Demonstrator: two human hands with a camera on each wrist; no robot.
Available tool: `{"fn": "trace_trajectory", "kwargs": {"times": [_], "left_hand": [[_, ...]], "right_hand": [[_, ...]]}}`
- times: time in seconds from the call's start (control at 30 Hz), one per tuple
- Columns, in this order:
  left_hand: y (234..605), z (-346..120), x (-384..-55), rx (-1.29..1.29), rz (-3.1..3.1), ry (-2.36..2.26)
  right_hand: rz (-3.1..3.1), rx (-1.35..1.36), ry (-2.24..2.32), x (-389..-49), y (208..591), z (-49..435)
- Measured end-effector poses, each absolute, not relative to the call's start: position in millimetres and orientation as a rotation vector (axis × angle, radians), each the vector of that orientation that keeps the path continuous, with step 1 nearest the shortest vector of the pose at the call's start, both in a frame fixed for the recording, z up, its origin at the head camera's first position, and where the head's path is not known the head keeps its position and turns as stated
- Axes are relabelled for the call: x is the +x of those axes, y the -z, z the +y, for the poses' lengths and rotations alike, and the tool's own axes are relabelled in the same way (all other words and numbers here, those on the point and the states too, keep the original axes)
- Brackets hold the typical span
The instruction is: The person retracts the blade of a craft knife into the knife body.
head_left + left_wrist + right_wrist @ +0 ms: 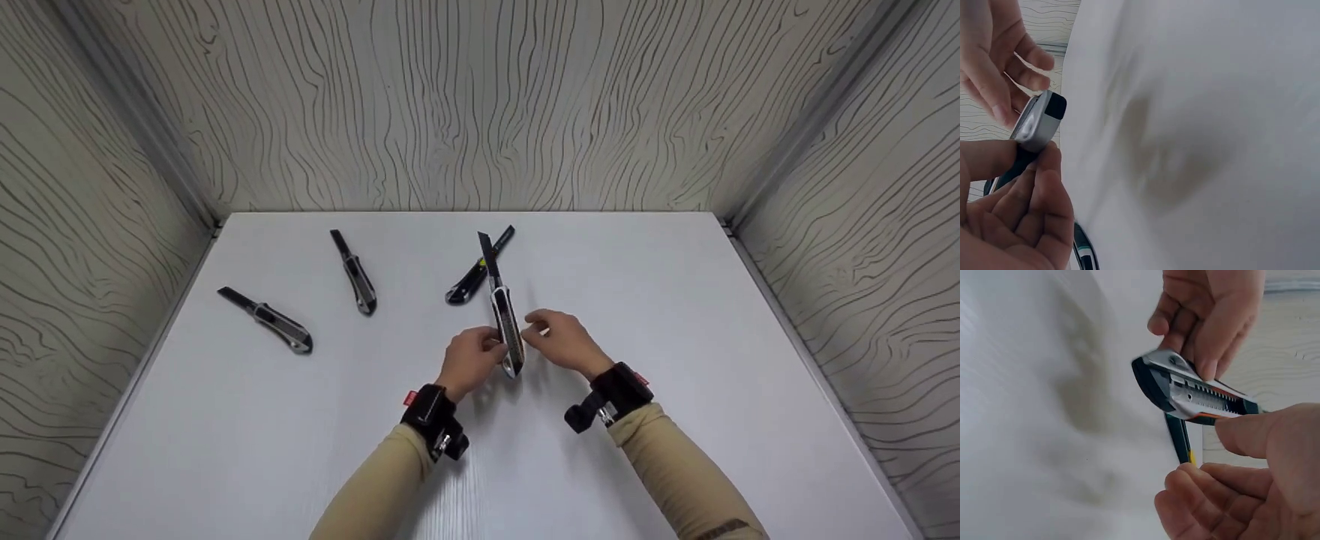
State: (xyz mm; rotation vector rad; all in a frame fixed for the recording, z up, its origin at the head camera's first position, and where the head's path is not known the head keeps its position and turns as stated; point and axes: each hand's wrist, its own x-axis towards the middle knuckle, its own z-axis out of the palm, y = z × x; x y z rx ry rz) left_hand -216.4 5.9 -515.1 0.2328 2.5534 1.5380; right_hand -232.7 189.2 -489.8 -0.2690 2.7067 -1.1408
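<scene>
We are looking at 2 bare hands working over a white desk [645,277]. The left hand [469,360] is pinching a silver-and-black utility knife [507,322] by the rear part of its handle, between thumb and fingers. The right hand [564,343] is hanging just beside the other side of that handle, its fingers parted and loosely bent; its thumb is coming very close to the casing, and we cannot tell whether it is touching.

The held knife is hovering above the desk, its dark blade [490,259] sticking out and pointing toward the far wall [457,112]. In the right wrist view, the handle is showing a toothed track and an orange line along its edge.

In the head view, the held knife is crossing in front of a black knife [466,286] with a yellow mark, which is lying aslant on the desk. Further left, 2 more knives are lying well apart with their blades out: a middle-left knife [361,283] and a far-left knife [283,327]. Both wrists are wearing black camera mounts [429,411], and beige sleeves [379,487] are covering the forearms.
</scene>
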Motion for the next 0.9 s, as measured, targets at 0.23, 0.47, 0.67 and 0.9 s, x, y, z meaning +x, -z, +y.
{"fn": "trace_trajectory", "kwargs": {"times": [0.23, 0.47, 0.67, 0.9], "left_hand": [[514, 11, -211, 0.339, 2.570, -1.443], [516, 13, -207, 0.397, 2.626, -1.380], [520, 10, -204, 0.360, 2.542, -1.467], [530, 2, -199, 0.330, 2.359, -1.506]], "right_hand": [[2.428, -0.126, 1.487, -248, 493, 184], [2.304, -0.061, 1.660, -253, 497, 179], [2.320, -0.035, 1.677, -253, 498, 175], [2.351, 0.015, 1.686, -255, 499, 172]]}}
